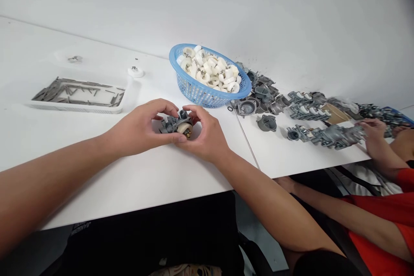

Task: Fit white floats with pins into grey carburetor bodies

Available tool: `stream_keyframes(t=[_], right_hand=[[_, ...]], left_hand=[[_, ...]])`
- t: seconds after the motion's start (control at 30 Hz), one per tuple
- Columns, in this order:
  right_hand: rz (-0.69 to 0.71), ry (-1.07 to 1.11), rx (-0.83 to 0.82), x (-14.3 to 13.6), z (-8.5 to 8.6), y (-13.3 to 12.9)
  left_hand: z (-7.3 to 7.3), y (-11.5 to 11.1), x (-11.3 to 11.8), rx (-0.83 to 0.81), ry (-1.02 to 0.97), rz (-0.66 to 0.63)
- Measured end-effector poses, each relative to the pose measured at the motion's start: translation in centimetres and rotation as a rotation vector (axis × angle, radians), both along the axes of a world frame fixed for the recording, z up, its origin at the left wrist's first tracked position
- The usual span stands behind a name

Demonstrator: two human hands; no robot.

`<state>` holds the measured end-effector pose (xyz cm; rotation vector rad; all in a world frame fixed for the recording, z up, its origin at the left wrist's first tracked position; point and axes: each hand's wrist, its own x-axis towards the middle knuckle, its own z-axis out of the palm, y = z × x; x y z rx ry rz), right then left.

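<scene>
Between my two hands is a grey metal carburetor body (171, 124) with a cream-coloured round part (185, 128) and small brass pieces on its near side. My left hand (142, 128) grips it from the left, thumb along the front. From the right, my right hand (207, 133) curls round the other side, its thumb and fingers on the part. Both hands are just above the white table (145, 181). Behind them stands a blue basket (207, 95) full of white plastic rings with small metal pins.
A white tray (77, 107) of thin metal pins lies at the left. One white float (135, 72) sits beside it. Grey metal bowls (267, 123) and carburetor bodies (336, 136) cover the right side, where a person in red works.
</scene>
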<state>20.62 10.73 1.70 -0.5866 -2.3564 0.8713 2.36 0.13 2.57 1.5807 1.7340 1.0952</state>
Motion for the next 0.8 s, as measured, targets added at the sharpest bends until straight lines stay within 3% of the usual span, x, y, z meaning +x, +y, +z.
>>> stream_keyframes(t=[0.23, 0.5, 0.8], right_hand=[[-0.072, -0.031, -0.072, -0.1, 0.3, 0.0], [-0.077, -0.082, -0.161, -0.4, 1.2, 0.7], [0.066, -0.029, -0.342, -1.0, 0.6, 2.6]], left_hand=[[0.0, 0.1, -0.5, -0.148, 0.046, -0.125], [-0.1, 0.5, 0.9, -0.138, 0.113, -0.039], [-0.2, 1.2, 0.8, -0.167, -0.157, 0.077]])
